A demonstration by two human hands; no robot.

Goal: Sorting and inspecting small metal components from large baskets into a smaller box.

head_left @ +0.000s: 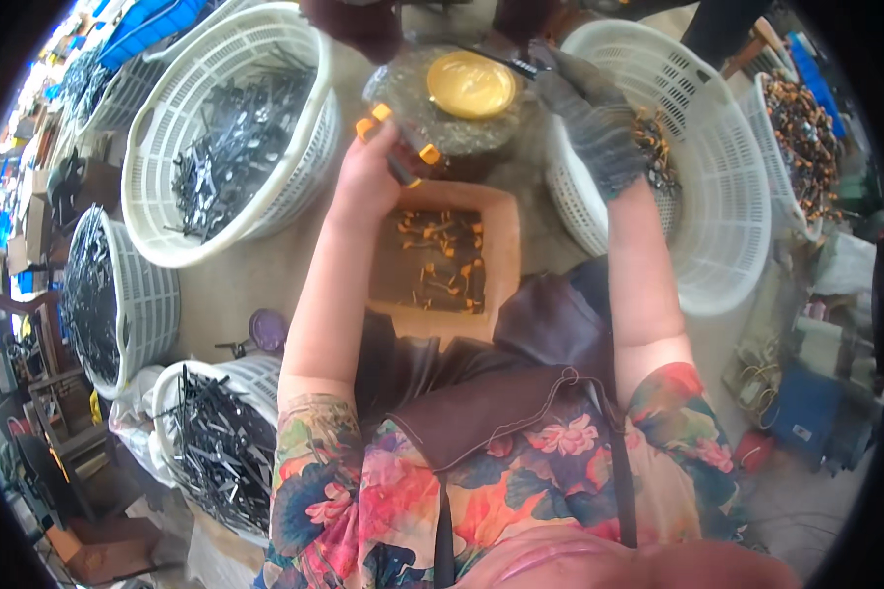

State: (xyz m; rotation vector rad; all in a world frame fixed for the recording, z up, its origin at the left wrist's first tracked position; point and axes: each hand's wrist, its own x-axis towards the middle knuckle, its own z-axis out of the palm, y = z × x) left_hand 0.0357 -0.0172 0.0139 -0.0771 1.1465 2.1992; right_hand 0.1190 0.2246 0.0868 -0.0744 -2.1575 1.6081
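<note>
My bare left hand (365,182) is closed around several small black pieces with orange ends (403,169), which stick out past the fingers. My right hand (597,128), in a dark grey glove, is smeared by motion. At its fingertips is a long, thin dark strip (509,62), apparently pinched there; its kind is unclear. Between the hands, a shallow yellow round dish (471,85) sits on a round, worn grey block (452,133). Below the block, a tan square tub (502,245) holds several more black-and-orange pieces (442,236).
White plastic baskets flank me: one (147,221) with dark pieces at left, another (732,226) with orange-and-black pieces under my right forearm. More baskets (152,304) of black strips stand lower left. A full basket (801,147) is at far right. Another person's legs (363,25) show beyond the block.
</note>
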